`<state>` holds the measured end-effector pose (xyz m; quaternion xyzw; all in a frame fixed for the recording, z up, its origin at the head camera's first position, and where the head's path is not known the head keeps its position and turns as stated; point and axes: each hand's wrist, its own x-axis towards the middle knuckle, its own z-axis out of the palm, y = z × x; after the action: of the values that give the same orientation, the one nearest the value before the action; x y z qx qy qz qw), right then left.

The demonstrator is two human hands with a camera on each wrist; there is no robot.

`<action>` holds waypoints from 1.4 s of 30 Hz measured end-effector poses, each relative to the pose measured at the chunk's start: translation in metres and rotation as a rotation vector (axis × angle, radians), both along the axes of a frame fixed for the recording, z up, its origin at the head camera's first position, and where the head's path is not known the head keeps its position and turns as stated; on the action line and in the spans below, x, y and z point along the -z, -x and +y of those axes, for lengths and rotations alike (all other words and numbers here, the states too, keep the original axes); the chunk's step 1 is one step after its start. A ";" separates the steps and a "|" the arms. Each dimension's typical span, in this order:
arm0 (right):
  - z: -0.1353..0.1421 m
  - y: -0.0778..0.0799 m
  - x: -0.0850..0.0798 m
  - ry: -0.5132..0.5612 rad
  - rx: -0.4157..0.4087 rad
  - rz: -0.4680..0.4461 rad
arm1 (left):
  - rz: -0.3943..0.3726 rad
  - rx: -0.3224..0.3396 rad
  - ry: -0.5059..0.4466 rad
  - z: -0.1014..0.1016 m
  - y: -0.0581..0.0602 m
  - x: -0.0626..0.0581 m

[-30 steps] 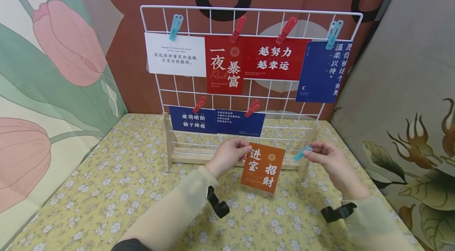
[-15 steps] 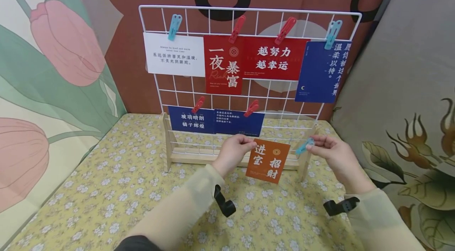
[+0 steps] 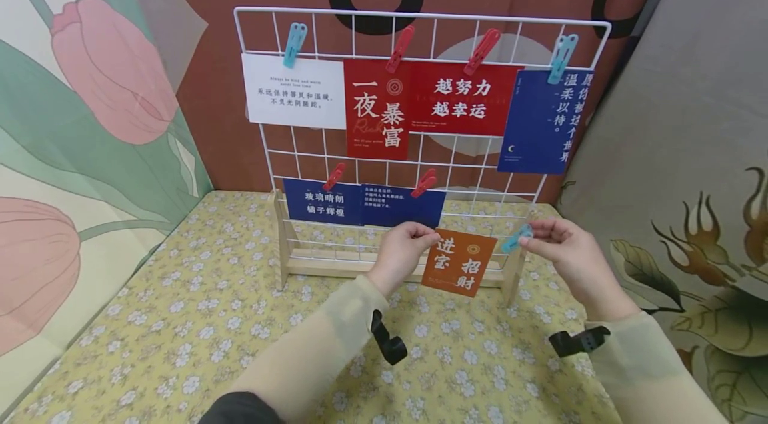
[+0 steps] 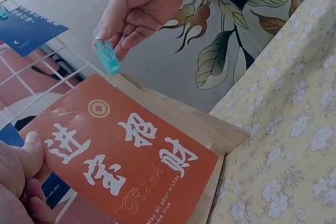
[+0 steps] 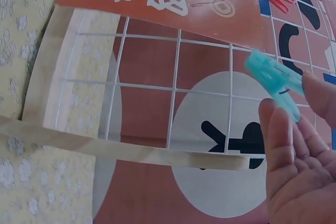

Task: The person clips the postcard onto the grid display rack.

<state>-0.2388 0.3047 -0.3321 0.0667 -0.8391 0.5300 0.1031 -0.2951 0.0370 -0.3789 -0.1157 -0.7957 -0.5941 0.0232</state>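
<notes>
My left hand (image 3: 399,255) pinches an orange card (image 3: 461,267) with white characters by its upper left corner. The card hangs slightly tilted in front of the lower right part of a white wire grid (image 3: 474,205). To its right, my right hand (image 3: 573,263) holds a light blue clothespin (image 3: 516,238) between thumb and fingers. In the right wrist view the clothespin (image 5: 273,77) points toward the card's edge, its handle ends between thumb and fingertips. The left wrist view shows the card's printed face (image 4: 126,153) close up, with the clothespin (image 4: 107,56) beyond its top edge.
Across the grid's top row, a white card (image 3: 294,92), two red cards and a blue card (image 3: 543,124) hang from clothespins. Two blue cards (image 3: 324,203) hang lower left under red clothespins (image 3: 334,177). Wooden feet (image 3: 513,271) support the grid on a yellow floral tablecloth (image 3: 198,324).
My left hand has moved up and to the right with the orange card, nearer the grid's lower right. My right hand has risen slightly, still holding the clothespin.
</notes>
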 end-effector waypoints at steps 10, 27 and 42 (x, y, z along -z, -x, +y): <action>0.002 0.003 -0.011 -0.029 0.031 0.059 | 0.029 -0.036 -0.038 0.011 0.002 -0.009; -0.002 0.017 -0.025 0.176 0.066 0.203 | 0.045 -0.119 -0.089 0.030 0.005 -0.024; -0.027 0.033 -0.022 0.504 0.050 0.321 | 0.054 -0.204 -0.045 0.040 0.015 -0.035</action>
<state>-0.2720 0.2782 -0.3098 0.1012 -0.6553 0.7016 0.2608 -0.3097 0.0766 -0.3443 -0.0493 -0.7890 -0.6029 0.1075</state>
